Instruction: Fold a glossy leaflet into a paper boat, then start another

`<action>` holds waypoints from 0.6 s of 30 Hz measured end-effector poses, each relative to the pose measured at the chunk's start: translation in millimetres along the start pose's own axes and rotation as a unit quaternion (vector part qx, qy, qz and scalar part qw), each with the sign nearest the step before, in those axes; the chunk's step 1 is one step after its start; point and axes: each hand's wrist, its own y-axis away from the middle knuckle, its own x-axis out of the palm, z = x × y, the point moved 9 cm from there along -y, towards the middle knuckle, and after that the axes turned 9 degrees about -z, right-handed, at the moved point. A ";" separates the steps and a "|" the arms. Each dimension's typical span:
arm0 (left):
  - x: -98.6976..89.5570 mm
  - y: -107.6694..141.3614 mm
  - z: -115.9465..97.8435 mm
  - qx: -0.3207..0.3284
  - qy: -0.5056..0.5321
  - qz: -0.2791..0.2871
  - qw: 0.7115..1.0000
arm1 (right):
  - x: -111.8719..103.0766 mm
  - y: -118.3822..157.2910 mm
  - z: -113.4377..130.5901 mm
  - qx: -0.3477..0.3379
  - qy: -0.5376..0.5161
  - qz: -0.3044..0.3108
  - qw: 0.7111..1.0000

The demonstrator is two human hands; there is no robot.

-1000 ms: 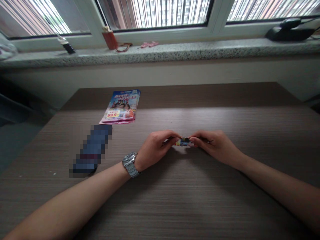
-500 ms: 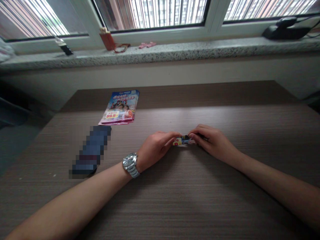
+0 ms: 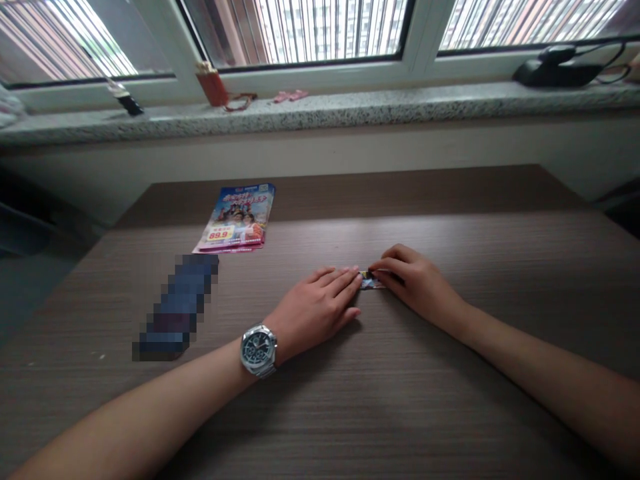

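Observation:
A small folded piece of printed paper [image 3: 371, 281] lies on the brown table [image 3: 320, 413], between my two hands. My left hand [image 3: 320, 308], with a silver watch [image 3: 259, 349] at its wrist, rests palm down with its fingers stretched out, their tips over the left part of the paper. The thumb is apart from the fingers. At the paper's right part, my right hand [image 3: 411, 277] has its thumb and index finger pinched on the upper edge. What lies under my left fingers is hidden.
Printed flyers [image 3: 237, 217] are stacked at the back left. Nearer, a pixelated dark blue object [image 3: 180, 307] lies beside my left forearm. The stone windowsill [image 3: 350, 110] holds a red box [image 3: 213, 87], pink items [image 3: 291, 96] and a black device [image 3: 557, 70].
My left hand has let go of its thumb-and-finger hold and flattened over the paper's left part. The paper now lies flatter on the table. My right hand has shifted slightly left.

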 end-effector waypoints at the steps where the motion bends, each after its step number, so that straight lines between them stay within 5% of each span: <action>1: 1.2 0.6 -0.4 -0.003 0.000 0.007 1.000 | 0.2 0.9 3.5 -0.014 0.017 0.001 1.000; 10: 3.2 6.0 -5.4 -0.023 0.008 0.025 0.999 | 27.9 24.4 28.5 -0.059 0.104 0.141 0.983; 18: 7.9 12.0 -0.7 -0.028 0.030 0.052 0.998 | 33.5 27.3 19.6 -0.044 0.124 0.178 0.975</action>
